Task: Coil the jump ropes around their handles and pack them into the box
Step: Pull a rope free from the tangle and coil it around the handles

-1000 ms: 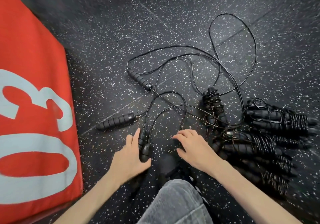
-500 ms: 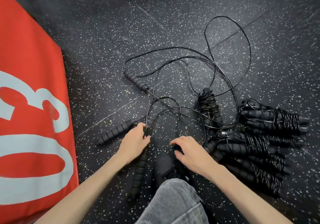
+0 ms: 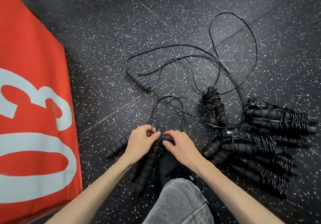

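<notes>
Jump ropes point(image 3: 271, 137) on speckled floor point(image 3: 104, 58)

loose cords point(image 3: 173, 102) lie ahead of both hands; coiled ropes point(image 3: 260, 142) right of them; padded block point(image 3: 34, 102) left.

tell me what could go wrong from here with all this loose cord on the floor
1. The left hand pinches cords that cross other loops and a lone handle; winding now may drag those along and knot them.
2. One loop runs by the half-wound bundle; a pull could loosen it or tug it over.
3. The right hand holds nothing, so slack may snag on the coiled pile.
</notes>
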